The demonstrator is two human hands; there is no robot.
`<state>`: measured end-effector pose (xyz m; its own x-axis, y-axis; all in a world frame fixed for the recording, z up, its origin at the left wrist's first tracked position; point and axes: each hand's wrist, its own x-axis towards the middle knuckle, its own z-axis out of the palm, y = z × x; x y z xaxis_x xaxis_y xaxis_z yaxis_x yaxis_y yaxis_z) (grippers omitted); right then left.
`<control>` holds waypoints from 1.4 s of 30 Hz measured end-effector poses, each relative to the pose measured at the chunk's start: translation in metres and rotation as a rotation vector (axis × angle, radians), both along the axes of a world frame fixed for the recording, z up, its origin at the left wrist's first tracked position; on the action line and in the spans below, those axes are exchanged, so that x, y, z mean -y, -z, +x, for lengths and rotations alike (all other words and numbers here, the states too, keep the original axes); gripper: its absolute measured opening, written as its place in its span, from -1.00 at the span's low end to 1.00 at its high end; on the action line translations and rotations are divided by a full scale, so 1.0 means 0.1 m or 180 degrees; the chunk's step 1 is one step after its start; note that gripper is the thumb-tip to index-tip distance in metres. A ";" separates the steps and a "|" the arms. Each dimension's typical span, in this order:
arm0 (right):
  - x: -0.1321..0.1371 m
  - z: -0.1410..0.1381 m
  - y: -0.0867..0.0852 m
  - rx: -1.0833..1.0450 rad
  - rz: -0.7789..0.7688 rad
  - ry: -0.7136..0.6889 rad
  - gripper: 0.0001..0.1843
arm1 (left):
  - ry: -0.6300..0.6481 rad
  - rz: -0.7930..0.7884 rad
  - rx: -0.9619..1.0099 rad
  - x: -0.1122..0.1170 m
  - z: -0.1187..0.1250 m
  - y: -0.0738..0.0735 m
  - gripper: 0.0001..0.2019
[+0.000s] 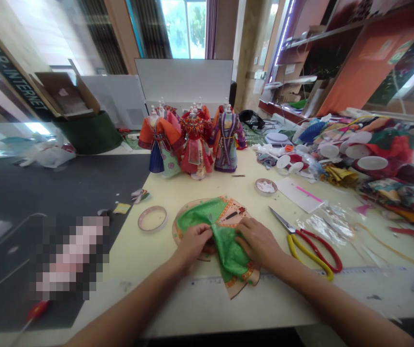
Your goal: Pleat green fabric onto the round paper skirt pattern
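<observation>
A crumpled piece of green patterned fabric (229, 255) lies gathered at the middle of the pale yellow table (207, 303). Under it is a rounded tan cloth piece (234, 215) with an orange and red printed border. My left hand (194, 243) pinches the green fabric from the left side, and my right hand (257, 242) presses and holds it from the right. The fabric bunches between them. Part of the tan cloth is hidden beneath the green fabric and my hands.
Three miniature costumed dress forms (195, 143) stand beyond my hands. Red-and-yellow-handled scissors (310, 246) and a clear plastic bag (328, 226) lie to the right. A round ring (152, 218) sits left, and a ruler (265, 278) runs along the front. Heaped craft materials (373, 159) fill the far right.
</observation>
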<state>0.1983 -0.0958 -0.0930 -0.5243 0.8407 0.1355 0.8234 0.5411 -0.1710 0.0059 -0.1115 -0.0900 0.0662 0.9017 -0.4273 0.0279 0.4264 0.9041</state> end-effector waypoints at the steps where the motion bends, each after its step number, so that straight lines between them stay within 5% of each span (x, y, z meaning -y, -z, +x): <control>1: -0.02 0.00 -0.01 0.0210 0.0050 -0.0062 -0.86 | -0.0008 0.0044 0.0051 0.00 -0.02 0.00 -0.84; 11: -0.41 0.09 -0.25 0.0442 0.0143 -0.0006 -0.79 | 0.0068 -0.0199 0.0129 -0.01 -0.13 -0.06 -0.79; 18: -0.29 0.01 -0.29 -0.0041 0.0070 0.0057 -0.78 | 0.0030 -0.0031 0.0207 -0.07 -0.10 -0.02 -0.78; 24: -0.13 -0.18 -0.21 -0.1416 -0.0577 -0.0155 -0.76 | 0.0105 0.0226 0.0214 -0.09 -0.02 -0.07 -0.85; 27: -0.14 -0.25 -0.12 -0.1753 -0.0908 -0.0109 -0.93 | 0.0025 0.0483 0.0126 -0.10 0.02 -0.06 -0.83; 31: -0.15 -0.26 -0.06 -0.1906 -0.0906 0.0147 -0.87 | -0.0158 0.0836 -0.0190 -0.11 0.01 0.02 -0.80; 42: -0.16 -0.22 -0.03 -0.1895 -0.1007 0.0063 -0.89 | 0.0258 0.1165 -0.0941 -0.07 0.05 0.08 -0.84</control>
